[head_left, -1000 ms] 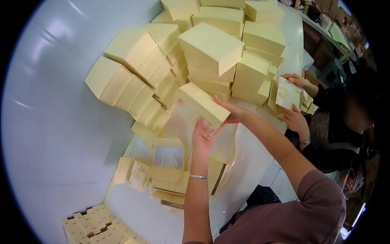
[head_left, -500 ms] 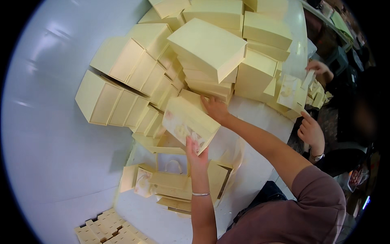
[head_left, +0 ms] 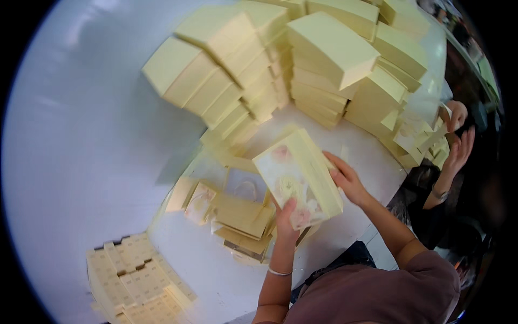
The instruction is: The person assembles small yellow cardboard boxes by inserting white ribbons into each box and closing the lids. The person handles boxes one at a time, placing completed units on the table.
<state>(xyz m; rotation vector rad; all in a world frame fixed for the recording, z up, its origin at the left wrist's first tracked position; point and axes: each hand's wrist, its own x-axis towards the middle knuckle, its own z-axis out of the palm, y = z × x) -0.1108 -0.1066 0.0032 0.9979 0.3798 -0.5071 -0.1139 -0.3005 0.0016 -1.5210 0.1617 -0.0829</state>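
Note:
Between my hands is a cream cardboard box (head_left: pixel 318 175), tilted above the white table, its floral-printed face turned up toward me. My left hand (head_left: pixel 287 221) grips its lower near edge, with the thumb lying on the printed face. On the far right side, my right hand (head_left: pixel 348 181) presses its fingers against the plain cream wall. Below and to the left lie several more cream boxes and box parts (head_left: pixel 243 210), one of them with a floral side (head_left: pixel 200 203). A white panel with a curved handle (head_left: pixel 245 186) shows among them.
Tall stacks of plain cream boxes (head_left: pixel 216 70) fill the far side, more (head_left: pixel 334 48) at the far right. At lower left sits a block of small slotted cream pieces (head_left: pixel 140 281). A co-worker's hands (head_left: pixel 458 146) work on box pieces at the right edge of the white table (head_left: pixel 189 254).
My right hand has left the stack area and now holds the box's right side. The box has come nearer and to the right, and the whole view has shifted.

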